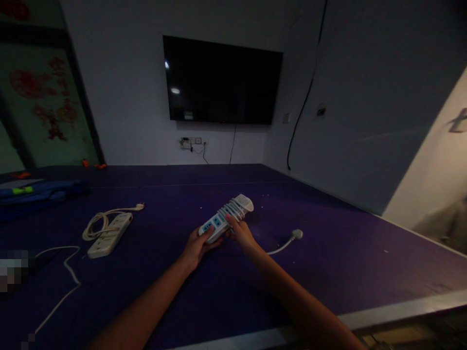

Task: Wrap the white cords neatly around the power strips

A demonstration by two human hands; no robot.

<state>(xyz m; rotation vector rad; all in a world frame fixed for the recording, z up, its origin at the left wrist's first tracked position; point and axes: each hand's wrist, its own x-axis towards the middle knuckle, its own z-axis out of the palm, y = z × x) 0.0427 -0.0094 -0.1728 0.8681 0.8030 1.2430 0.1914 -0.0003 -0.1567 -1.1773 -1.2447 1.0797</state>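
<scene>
A white power strip (215,224) with blue sockets is held slantwise above the purple surface, its cord (233,210) wound several times around the far half. My left hand (197,245) grips the near end, thumb on top and fingers underneath. On the right side, my right hand (239,229) is closed at the coils, with its thumb pressed by the wound cord; its other fingers are mostly hidden. The cord's free end runs out from behind my right forearm to a white plug (297,234) lying on the surface.
A second white power strip (111,236) with a loosely looped cord lies at the left. Nearby are a thin white cable (67,265) and a blue cloth item (47,190). A television (222,80) hangs on the far wall. The surface's pale edge (394,311) runs along the front.
</scene>
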